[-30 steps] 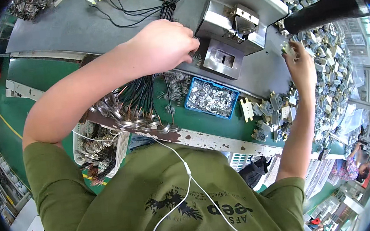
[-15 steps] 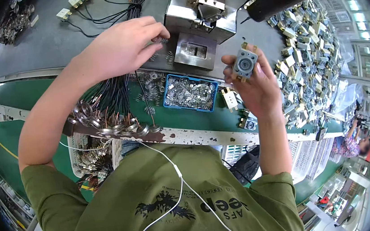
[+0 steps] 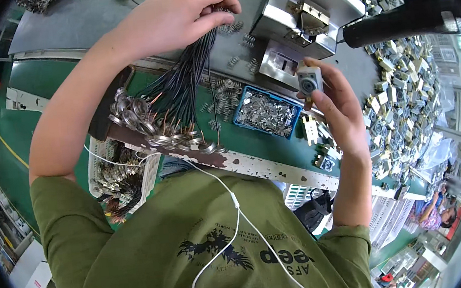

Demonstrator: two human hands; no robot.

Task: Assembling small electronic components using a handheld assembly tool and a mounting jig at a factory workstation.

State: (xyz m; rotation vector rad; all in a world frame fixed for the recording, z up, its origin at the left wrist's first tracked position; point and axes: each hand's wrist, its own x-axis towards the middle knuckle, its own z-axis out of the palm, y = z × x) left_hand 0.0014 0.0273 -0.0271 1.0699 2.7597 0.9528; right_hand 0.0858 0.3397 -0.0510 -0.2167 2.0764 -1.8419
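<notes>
My right hand holds a small white square part with a round grey centre, raised in front of the grey metal press fixture. My left hand reaches over the grey mat and pinches a small metal spring at the fingertips, just above a bundle of black wires. The wires end in round metal rings lined up along the bench edge. More loose springs lie on the mat beside my left fingers.
A blue tray of small metal clips sits on the green bench. A big heap of white square parts spreads to the right. A black lever handle sticks out of the press. A white basket of parts hangs low left. Another person sits far right.
My right hand came back from the heap on the right with a white part and now holds it up by the press. My left hand stays on the mat, now pinching a spring.
</notes>
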